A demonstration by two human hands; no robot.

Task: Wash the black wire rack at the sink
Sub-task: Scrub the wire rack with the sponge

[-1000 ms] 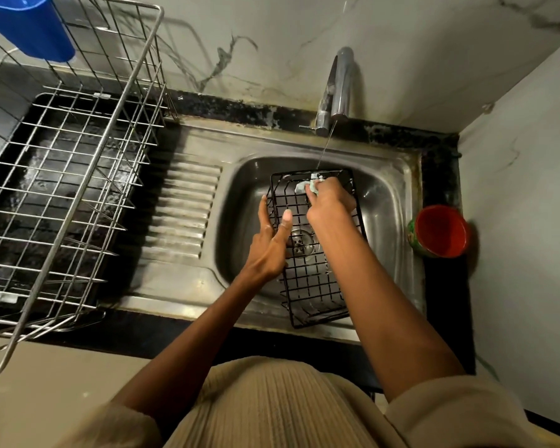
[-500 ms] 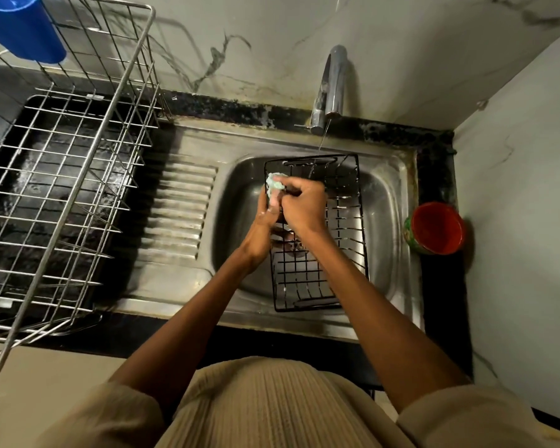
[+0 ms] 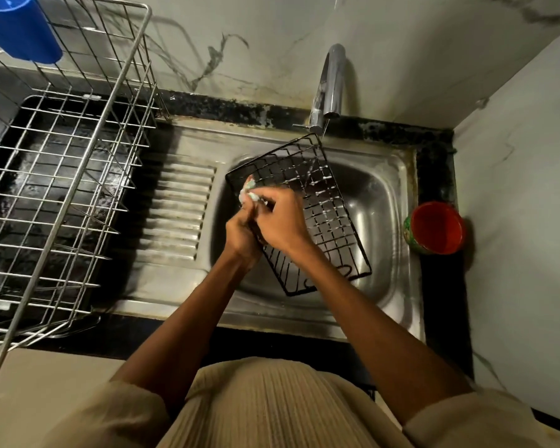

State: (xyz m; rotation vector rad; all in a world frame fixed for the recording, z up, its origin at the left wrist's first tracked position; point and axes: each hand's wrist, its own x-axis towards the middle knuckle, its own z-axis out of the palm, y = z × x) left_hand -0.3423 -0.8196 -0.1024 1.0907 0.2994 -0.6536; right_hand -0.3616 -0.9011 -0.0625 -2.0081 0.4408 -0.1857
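Black wire rack (image 3: 320,202) tilted over the steel sink basin (image 3: 379,202); left hand (image 3: 240,236) grips its edge, right hand (image 3: 282,221) presses a pale sponge (image 3: 248,190) there.

Two wire racks (image 3: 317,202) (image 3: 62,176) (one black), one red cup (image 3: 438,227).

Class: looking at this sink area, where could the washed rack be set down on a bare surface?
The ribbed drainboard, between the steel dish basket and the sink, lies bare. The basin is crowded: black wire rack and both hands. The right ledge holds a red cup.
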